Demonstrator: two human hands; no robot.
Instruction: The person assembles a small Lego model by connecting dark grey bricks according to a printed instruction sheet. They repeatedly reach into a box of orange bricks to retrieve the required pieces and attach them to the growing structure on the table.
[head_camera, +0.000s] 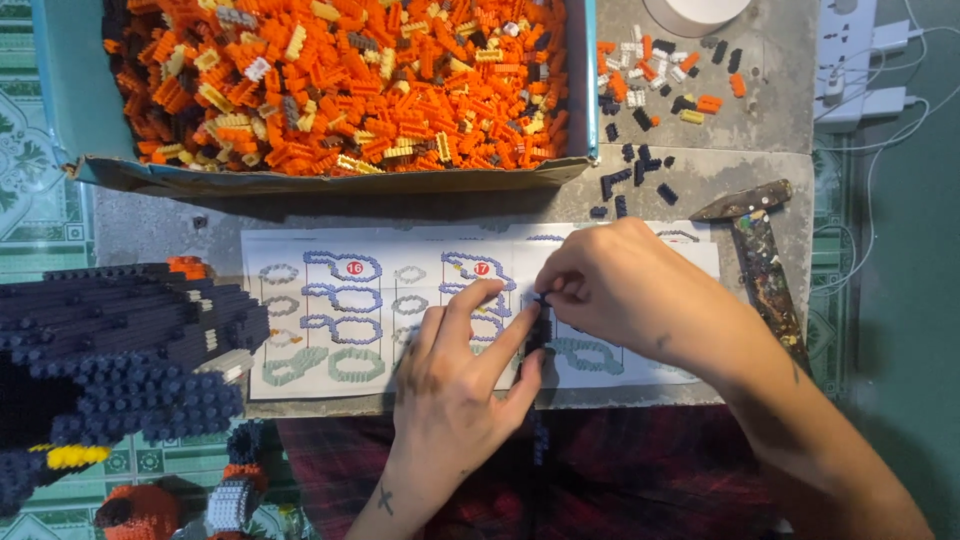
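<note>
- The landmark is the instruction sheet (400, 310), a white printed page of step diagrams lying flat on the grey table (150, 225).
- Over the sheet's right half, both hands meet on a small dark block assembly (540, 330), a narrow column of tiny navy bricks standing upright above the paper.
- The left hand (455, 400) comes up from the sheet's lower edge; its index and middle fingers (470, 310) stretch out fairly straight along the left side of the assembly, while the thumb presses the assembly's lower part from the right, so the piece is pinched between them.
- The right hand (620, 290) reaches in from the sheet's right edge with fingers curled tight; thumb and fingertips close on the top of the assembly. Whether they also hold a separate single brick cannot be told.
- Above the sheet sits a blue cardboard box (330, 178) heaped with small bricks, mostly orange with some cream, grey and dark ones.
- Beyond the sheet's upper right corner lie loose bricks (650, 75) in orange, white and black.
- Just beside the sheet's right edge rests a paint-spattered hammer (765, 260).
- Left of the sheet stands a large dark-blue brick model (110, 350) with yellow and orange accents.
</note>
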